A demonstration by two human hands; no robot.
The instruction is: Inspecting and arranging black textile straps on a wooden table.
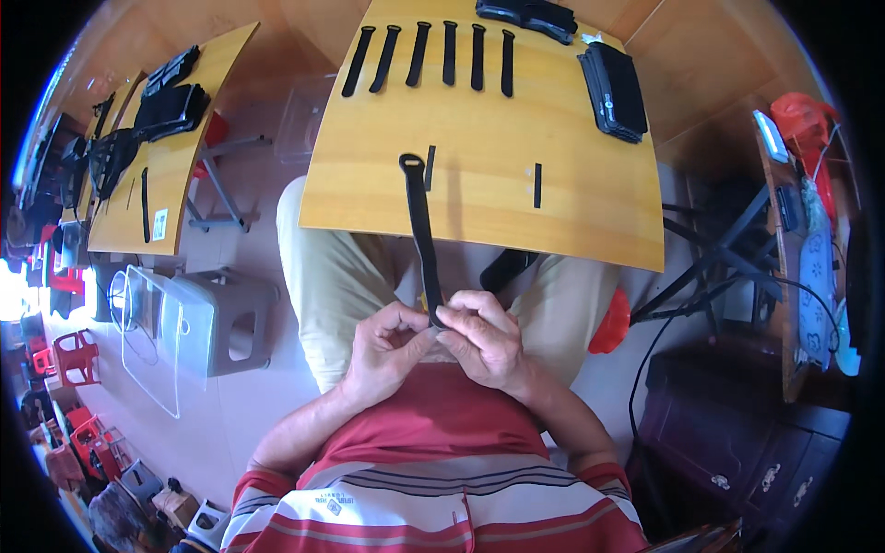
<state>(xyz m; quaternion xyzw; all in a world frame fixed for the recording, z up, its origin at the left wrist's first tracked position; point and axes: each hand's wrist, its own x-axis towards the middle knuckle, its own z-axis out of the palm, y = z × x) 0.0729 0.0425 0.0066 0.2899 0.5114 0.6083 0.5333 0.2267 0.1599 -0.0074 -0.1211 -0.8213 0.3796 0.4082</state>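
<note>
A long black strap (420, 230) with a slotted, ring-like tip stretches from my fingers up past the near table edge. Its lower end is pinched between the fingertips of my left hand (389, 350) and my right hand (486, 339), which meet above my lap. Both hands are closed; the exact bit of strap between them is partly hidden by the fingers. On the wooden table (359, 175) ahead, several similar black straps (449, 53) lie in a row at the far side. Two short black strips (537, 186) lie closer to me.
A stack of black pieces (612, 92) sits at the table's right, with a black bundle (527, 18) behind. To the left are a second table (171, 198), a clear plastic bin (166, 341) and a grey stool (244, 323). A wooden shelf (788, 276) stands at right.
</note>
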